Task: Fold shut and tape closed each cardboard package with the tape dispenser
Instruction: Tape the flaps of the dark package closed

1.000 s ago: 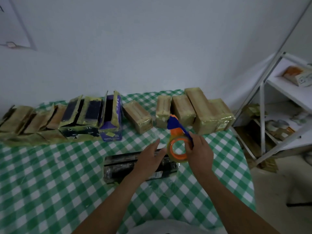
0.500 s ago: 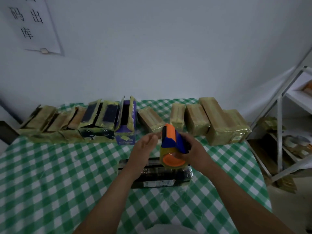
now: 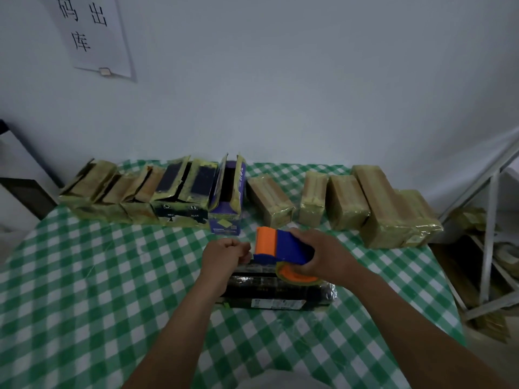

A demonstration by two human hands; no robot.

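A long black cardboard package (image 3: 276,293) lies flat on the green checked table (image 3: 98,276) in front of me. My right hand (image 3: 323,255) grips an orange and blue tape dispenser (image 3: 280,248) just above the package's top, with its orange tape roll (image 3: 295,275) touching the box. My left hand (image 3: 224,255) is closed at the dispenser's left end, fingers pinched together; whether tape is between them is hidden. The hands cover part of the package's top.
Along the back stand several open boxes at the left (image 3: 179,192), among them a purple one (image 3: 229,203), and several taped brown packages at the right (image 3: 387,209). A white metal shelf (image 3: 490,220) stands right of the table. A paper sign (image 3: 92,37) hangs on the wall.
The dispenser has come down from upright in the air to lie across the package top. My left hand closed into a pinch at its left end. My view tilted up.
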